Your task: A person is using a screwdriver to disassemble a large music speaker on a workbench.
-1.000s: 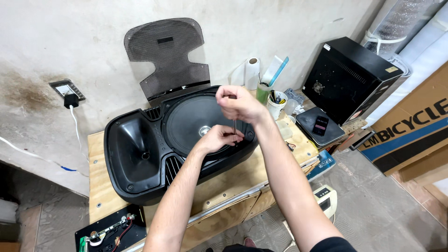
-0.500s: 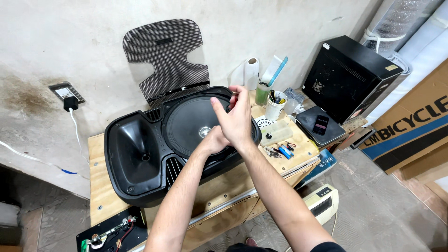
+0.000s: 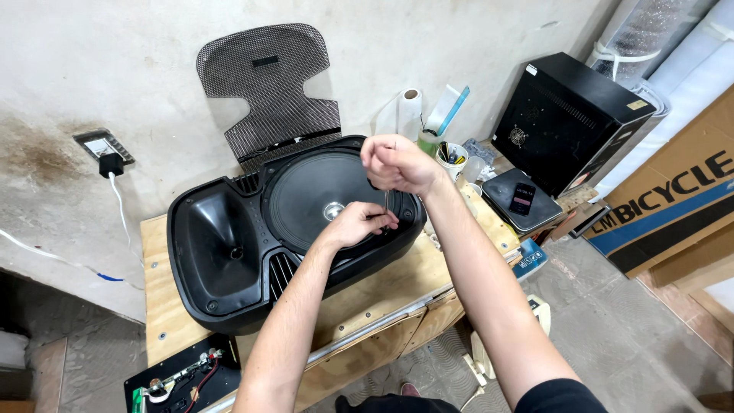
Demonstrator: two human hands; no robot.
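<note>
Right hand clenched on a thin metal screwdriver, left hand pinching its tip at the rim of the black plastic speaker cabinet lying on the wooden desk; a rim screw seems mid-turn, needing steady downward pressure

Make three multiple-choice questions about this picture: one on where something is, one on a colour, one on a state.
1. Where does the mesh grille stand?
A. leaning on the wall behind the speaker
B. on the floor
C. on the cardboard box

2. What colour is the speaker cabinet?
A. white
B. black
C. red

3. How is the right hand?
A. flat and open
B. out of view
C. closed around a thin tool

Answers:
1 A, the mesh grille is propped at the wall.
2 B, the speaker cabinet is black.
3 C, the right hand grips a thin tool that the left hand steadies.
</note>
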